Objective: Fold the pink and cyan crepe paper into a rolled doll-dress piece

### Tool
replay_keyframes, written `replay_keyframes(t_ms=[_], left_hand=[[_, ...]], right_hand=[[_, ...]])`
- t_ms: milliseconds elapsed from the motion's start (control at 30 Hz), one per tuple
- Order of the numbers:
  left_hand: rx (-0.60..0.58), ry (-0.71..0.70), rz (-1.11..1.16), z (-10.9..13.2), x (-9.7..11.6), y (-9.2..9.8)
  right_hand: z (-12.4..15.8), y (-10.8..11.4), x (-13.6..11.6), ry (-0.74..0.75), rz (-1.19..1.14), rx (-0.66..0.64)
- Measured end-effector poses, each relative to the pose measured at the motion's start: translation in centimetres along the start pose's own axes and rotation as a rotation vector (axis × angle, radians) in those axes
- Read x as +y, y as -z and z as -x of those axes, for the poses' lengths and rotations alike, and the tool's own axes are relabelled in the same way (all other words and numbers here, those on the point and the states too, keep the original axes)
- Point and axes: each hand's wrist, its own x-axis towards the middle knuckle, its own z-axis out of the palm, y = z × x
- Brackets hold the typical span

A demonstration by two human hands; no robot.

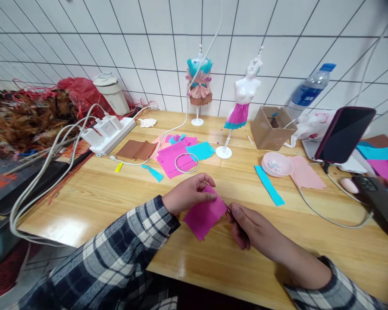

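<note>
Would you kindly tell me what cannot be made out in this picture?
All in the head view:
Dark tool: mostly hidden by the right hand.
Held magenta piece: partly covered by the left hand.
Small bits in the pink bowl: too small to identify.
Cardboard box: its walls hide most of the inside.
Right sleeve: cut off by the bottom edge.

White wall tiles (168, 49) with dark joints, glossy wooden tabletop (116, 198), bright glare (62, 236) lower left

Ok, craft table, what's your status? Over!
Left hand: pinching magenta sheet. Right hand: holding dark tool, likely scissors, at sheet's edge. Silver ring lies beyond, not in the way.
</note>
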Motion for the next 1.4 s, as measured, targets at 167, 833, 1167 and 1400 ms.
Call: replay_keyframes(t_ms=[167, 833, 1167, 1400], left_hand=[[0.030, -0.026, -0.052, -0.1, -0.1, 0.1], [0.013, -0.013, -0.075, -0.2, -0.1, 0.0], [0.031, -0.023, -0.100, -0.1, 0.1, -0.1], [0.010, -0.026, -0.123, 0.0, 0.1, -0.2]], right_hand=[[0.1, -0.1, -0.3, 0.022, 0.076, 0.021], [0.0, -0.3, -0.8, 0.063, 0.304, 0.120], [0.2, 0.5, -0.8, 0.028, 0.320, 0.167], [0.7, 1.0, -0.7, -0.072, 0.197, 0.012]])
